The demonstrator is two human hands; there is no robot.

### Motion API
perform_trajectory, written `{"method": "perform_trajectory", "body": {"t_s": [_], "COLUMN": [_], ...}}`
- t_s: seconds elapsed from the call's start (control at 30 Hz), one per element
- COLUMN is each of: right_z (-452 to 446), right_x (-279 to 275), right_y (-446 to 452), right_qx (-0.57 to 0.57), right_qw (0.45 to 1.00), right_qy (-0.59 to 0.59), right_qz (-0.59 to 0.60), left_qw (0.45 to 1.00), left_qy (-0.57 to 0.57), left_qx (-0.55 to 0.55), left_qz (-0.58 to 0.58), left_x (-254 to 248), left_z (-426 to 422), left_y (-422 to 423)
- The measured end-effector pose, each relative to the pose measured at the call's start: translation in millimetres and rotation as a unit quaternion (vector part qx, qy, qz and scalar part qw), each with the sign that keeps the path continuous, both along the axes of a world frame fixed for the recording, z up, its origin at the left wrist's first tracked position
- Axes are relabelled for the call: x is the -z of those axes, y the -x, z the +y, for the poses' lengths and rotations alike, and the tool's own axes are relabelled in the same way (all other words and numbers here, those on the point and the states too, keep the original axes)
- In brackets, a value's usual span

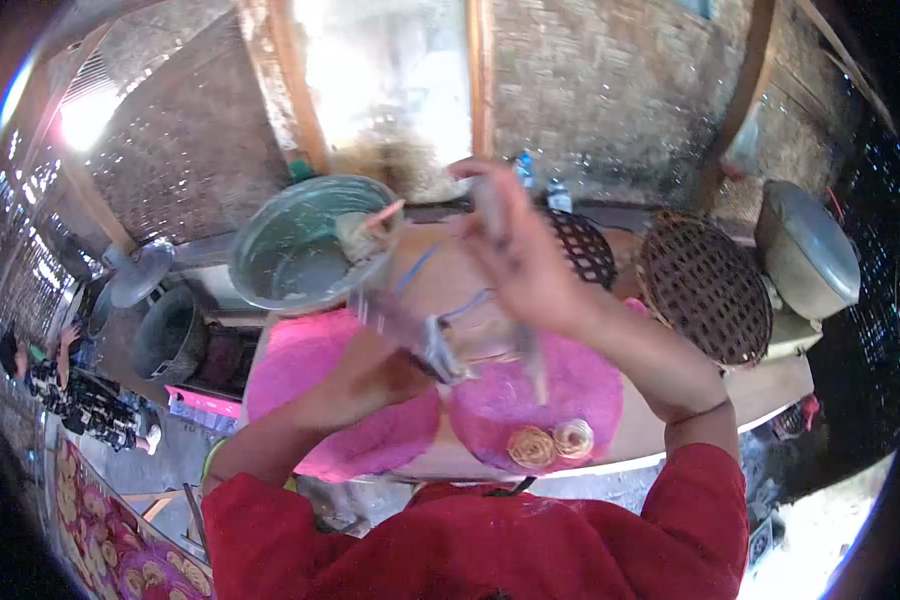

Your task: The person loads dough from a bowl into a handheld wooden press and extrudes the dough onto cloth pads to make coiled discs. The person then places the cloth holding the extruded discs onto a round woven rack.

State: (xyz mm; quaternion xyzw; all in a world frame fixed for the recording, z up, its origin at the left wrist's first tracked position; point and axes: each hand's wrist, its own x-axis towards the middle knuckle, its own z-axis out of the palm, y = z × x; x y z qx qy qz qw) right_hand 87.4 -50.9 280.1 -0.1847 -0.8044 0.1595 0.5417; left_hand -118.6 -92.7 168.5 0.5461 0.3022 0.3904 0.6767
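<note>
My left hand [385,368] is closed low over the table, between two pink round mats, the left mat [320,440] and the right mat [485,425]. In its grip is a grey, partly see-through object [438,350], too smeared by motion to name. My right hand [518,250] is raised above and beyond it, fingers curled around a blurred greyish piece [490,207]. On the near edge of the right mat lie two coiled, rose-like rounds: a yellowish one [531,447] and a paler one [573,438].
A big green basin [255,270] with a pink-handled scoop [360,235] stands at back left. Right of the mats are a dark woven basket [705,290] and a large metal pot [810,250]. Small bottles [559,197] stand by the wall. A person [75,390] is at far left.
</note>
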Motion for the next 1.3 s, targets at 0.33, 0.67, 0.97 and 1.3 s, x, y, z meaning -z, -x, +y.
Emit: {"method": "perform_trajectory", "body": {"t_s": [0.33,0.67,0.97,1.3], "right_z": [124.1,216.3,202.5,236.7], "right_x": [-17.7,147.1,56.7,138.7], "right_y": [118.0,232.6,281.1,292.3], "right_qx": [-0.005,0.296,0.209,0.046], "right_qw": [0.747,0.756,0.636,0.658], "right_qy": [0.25,-0.032,-0.079,0.04], "right_qz": [0.616,-0.583,-0.739,-0.751], "left_qw": [0.936,0.675,0.716,0.802], "left_qy": [-0.245,-0.475,-0.429,-0.352], "left_qx": [-0.2,-0.539,-0.53,-0.398], "left_qz": [-0.154,-0.169,0.149,0.273], "left_x": [-0.9,-132.2,-12.1,26.2], "left_z": [39.8,75.2,213.6,279.4], "left_y": [183.1,338.4,341.4,319.4]}}
